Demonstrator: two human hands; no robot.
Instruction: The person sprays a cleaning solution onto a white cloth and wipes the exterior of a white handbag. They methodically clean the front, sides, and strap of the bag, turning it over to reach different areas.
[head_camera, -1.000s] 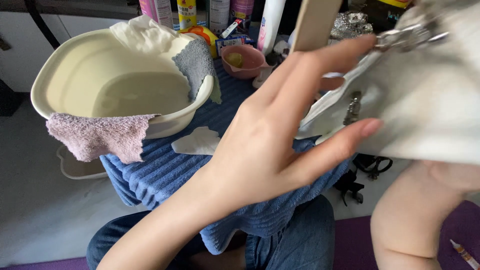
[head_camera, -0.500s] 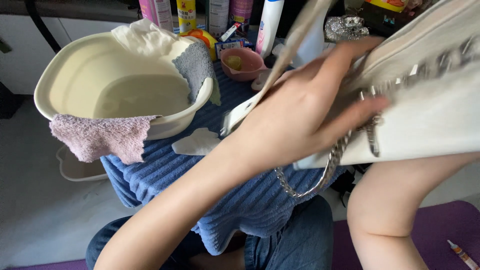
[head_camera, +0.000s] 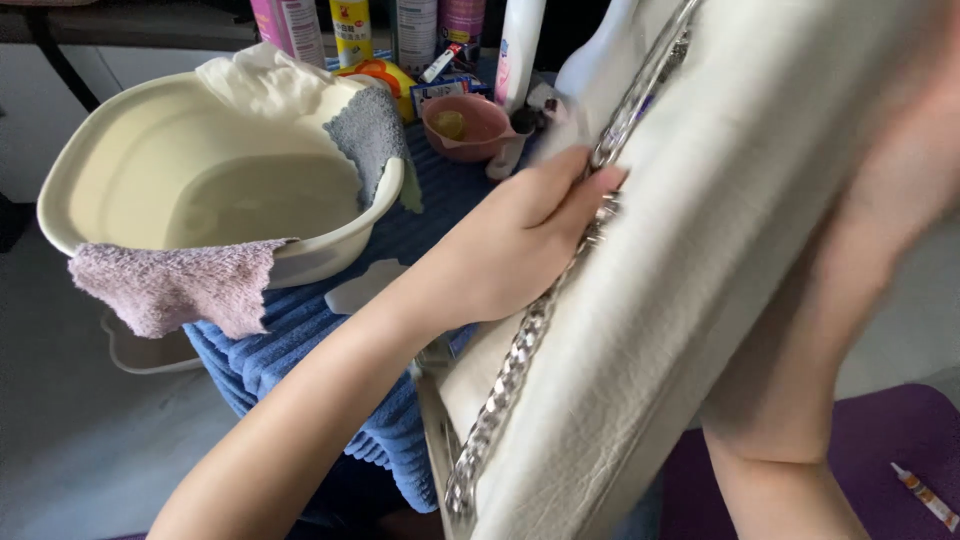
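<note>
The left hand (head_camera: 505, 250) pinches the silver chain (head_camera: 520, 350) against the white bag (head_camera: 700, 260); the right hand (head_camera: 900, 170), blurred, supports the bag, its grip indiscernible. Hold the chain taut. Beyond the grip: blue towel (head_camera: 300, 340), cream basin (head_camera: 215, 180), bottles (head_camera: 350, 25).

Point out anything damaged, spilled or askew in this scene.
The white leather handbag under the left hand shows fine cracked creases near its lower edge. A pink cloth hangs crookedly over the rim of the cream plastic basin. Nothing looks spilled.
</note>
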